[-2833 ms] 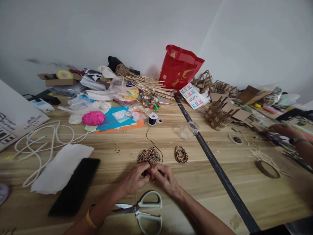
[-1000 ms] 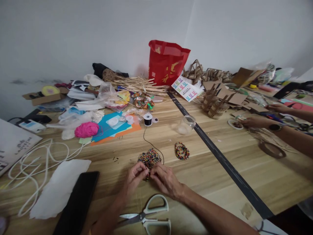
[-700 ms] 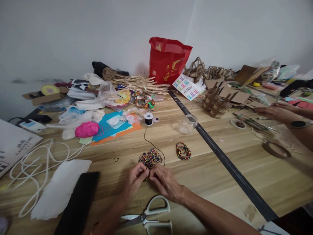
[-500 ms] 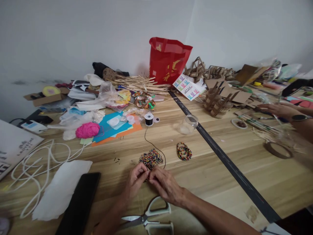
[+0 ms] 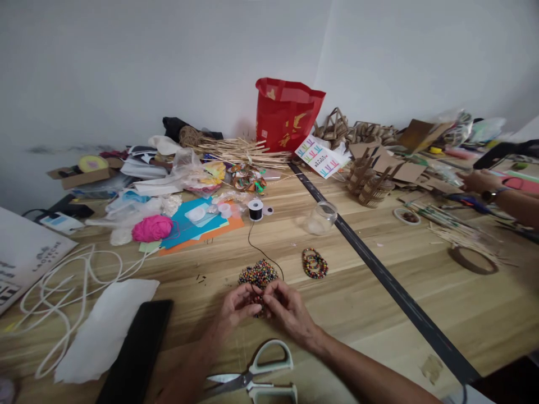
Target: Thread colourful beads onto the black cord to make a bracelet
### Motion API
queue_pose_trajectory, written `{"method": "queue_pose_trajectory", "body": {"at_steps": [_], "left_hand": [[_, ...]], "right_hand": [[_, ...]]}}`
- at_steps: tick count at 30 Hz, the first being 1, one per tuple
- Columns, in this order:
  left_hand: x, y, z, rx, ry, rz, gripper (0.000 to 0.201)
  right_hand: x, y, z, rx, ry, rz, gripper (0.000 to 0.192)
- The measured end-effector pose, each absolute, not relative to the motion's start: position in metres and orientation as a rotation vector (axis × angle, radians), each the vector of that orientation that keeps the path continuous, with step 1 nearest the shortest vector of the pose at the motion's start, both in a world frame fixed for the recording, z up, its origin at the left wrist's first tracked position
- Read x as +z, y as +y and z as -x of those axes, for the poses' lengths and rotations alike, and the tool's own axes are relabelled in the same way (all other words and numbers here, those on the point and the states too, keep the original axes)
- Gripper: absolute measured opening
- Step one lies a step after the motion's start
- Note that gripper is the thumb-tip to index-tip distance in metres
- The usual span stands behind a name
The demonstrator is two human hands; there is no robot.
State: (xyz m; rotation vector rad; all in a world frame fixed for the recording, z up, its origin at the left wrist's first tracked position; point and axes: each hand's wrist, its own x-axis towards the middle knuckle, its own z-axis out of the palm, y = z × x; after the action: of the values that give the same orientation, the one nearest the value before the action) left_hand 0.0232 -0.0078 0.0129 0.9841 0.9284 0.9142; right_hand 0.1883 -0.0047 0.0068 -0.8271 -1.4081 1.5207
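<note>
My left hand and my right hand meet at the near side of a pile of small multicoloured beads. Between my fingers is a black cord with dark reddish beads just below, partly hidden. The right thumb and forefinger pinch together; the left fingers curl around the cord, thumb lower. From there the cord runs back to a white spool of black cord. To the right lie finished-looking beaded bracelets. Scissors with pale handles rest close to me, blades apart.
A glass jar stands beyond the bracelets. At left are a black phone-like slab, white paper, white cable and pink yarn. A red bag stands at the back. Another person's hand is at far right.
My fingers have opened apart a little, so the reddish beads and cord between them show more. The other person's hand at far right has shifted. The view has tilted slightly.
</note>
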Motion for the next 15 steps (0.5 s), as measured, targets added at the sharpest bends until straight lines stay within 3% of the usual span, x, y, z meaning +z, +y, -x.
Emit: {"method": "queue_pose_trajectory", "body": {"at_steps": [4, 15], "left_hand": [[0.0125, -0.0077, -0.0237, 0.947, 0.947, -0.985, 0.029], [0.0119, -0.0087, -0.0200, 0.851, 0.866, -1.028, 0.031]], "right_hand": [[0.0068, -0.0060, -0.1880, 1.491, -1.447, 0.836, 0.030], [0.0134, -0.0011, -0.1972, 1.014, -1.795, 0.738, 0.014]]}}
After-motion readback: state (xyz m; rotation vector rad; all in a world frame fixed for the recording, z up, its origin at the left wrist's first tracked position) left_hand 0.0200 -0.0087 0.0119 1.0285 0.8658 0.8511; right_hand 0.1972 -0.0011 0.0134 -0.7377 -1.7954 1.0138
